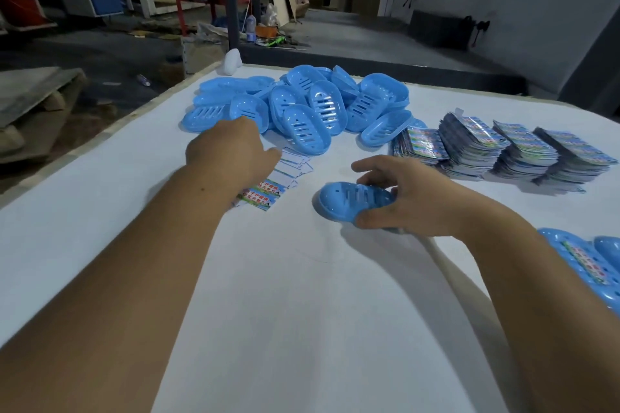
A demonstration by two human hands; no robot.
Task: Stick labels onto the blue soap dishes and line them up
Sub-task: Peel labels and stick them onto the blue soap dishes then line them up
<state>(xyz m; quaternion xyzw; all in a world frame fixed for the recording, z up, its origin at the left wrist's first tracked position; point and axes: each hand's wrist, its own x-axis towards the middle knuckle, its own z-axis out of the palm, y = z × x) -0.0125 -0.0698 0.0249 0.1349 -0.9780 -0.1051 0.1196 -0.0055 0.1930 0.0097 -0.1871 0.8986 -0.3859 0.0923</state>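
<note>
Soap dish sits near-centre on the white table, gripped in the curled right hand, so the left hand, fingers hidden over the label sheet, should peel one label cleanly and press it flat.

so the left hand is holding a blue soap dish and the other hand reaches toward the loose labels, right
Not quite: the sides are swapped. In the head view the right hand holds the blue soap dish, and the left hand reaches toward the loose labels in front of the pile.
</note>
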